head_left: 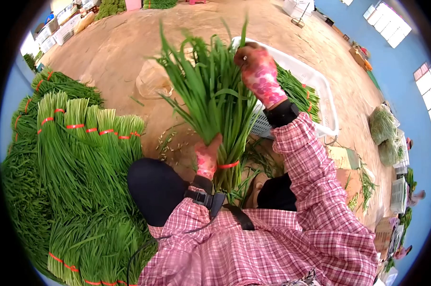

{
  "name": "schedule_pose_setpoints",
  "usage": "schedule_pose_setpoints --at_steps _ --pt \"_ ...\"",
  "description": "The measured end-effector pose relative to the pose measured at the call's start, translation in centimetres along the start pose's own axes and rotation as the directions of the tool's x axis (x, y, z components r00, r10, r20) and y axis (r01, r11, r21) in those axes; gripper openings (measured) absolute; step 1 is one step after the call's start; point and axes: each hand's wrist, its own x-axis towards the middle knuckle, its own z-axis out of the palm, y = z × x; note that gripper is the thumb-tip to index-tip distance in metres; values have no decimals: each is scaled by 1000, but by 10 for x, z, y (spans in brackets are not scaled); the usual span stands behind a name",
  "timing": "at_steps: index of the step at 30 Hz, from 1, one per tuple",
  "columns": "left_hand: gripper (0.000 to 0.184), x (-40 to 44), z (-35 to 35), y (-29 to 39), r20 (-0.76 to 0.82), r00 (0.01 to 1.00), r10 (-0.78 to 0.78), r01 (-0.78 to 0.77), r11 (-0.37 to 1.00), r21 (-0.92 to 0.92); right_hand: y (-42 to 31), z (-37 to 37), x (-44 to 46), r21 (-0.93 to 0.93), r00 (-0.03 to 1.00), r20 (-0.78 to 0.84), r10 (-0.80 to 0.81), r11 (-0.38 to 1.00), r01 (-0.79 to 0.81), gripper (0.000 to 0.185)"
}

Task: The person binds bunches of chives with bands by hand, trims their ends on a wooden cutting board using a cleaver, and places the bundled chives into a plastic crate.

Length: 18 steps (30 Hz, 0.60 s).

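Observation:
A large bunch of long green leaves [210, 95] stands upright in front of me, with a red band [228, 165] around its lower part. My left hand [207, 156], in a pink patterned glove with bare fingertips, is wrapped round the bunch just above the band. Higher up, my right hand [259, 71] is closed at the bunch's upper right edge, its fingers pinched on a leaf that sticks up; motion blurs it a little. Behind the right hand, a white plastic basket [326, 100] holds more banded green bunches [299, 93].
Banded green bunches [82, 152] are piled high at my left. A crumpled clear plastic bag [153, 78] lies on the brown floor ahead. Cut scraps [170, 145] are scattered near my feet. Crates, bags and other people are along the blue wall at the right.

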Motion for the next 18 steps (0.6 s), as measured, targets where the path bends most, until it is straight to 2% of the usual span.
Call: schedule_pose_setpoints --at_steps 1,2,3,4,5,6,7,8,9,10,11,13,14,17,18 --pt "29 3 -6 -16 18 997 -75 77 981 -178 -1 -7 5 104 987 -153 45 994 -29 11" --pt "31 9 -19 -38 51 989 -141 150 927 -345 -2 -27 6 185 957 -281 -70 975 125 13" --pt "34 13 -30 -49 97 975 -200 222 838 -498 -12 -57 1 506 992 -126 -17 859 79 17" --pt "45 10 -26 -32 166 955 -247 294 868 -400 -2 -80 -13 746 964 212 -162 664 -53 21" --pt "57 7 -22 -14 234 927 -292 353 889 -291 -2 -91 -17 730 873 446 -196 643 -229 25" --pt "63 -2 -6 16 216 927 -305 333 937 -106 -1 -102 -22 650 726 652 -217 653 -388 30" --pt "71 12 -32 -24 316 899 -303 398 866 -304 -4 -105 -20 385 632 775 -1 794 -471 36" --pt "79 27 -59 -67 413 861 -297 480 742 -467 8 -77 -24 364 834 522 177 838 -406 41" --pt "82 24 -59 -58 351 877 -328 452 813 -368 19 -56 -14 346 833 424 355 787 -511 44" --pt "84 19 -51 -42 286 893 -348 423 868 -262 28 -35 -7 375 847 332 415 766 -522 44" --pt "79 16 -43 -32 230 920 -316 368 899 -236 34 -18 0 403 849 239 471 748 -528 44" --pt "70 11 -27 -14 116 962 -246 263 950 -165 36 1 9 547 852 358 382 654 -523 41" --pt "68 8 -20 -5 75 973 -219 228 963 -144 36 10 12 590 819 429 382 568 -574 31" --pt "61 2 -11 3 62 987 -146 152 983 -107 24 18 17 777 736 420 531 208 -594 21" --pt "60 -1 -10 4 66 990 -125 131 987 -95 27 23 24 786 713 396 579 187 -589 16"
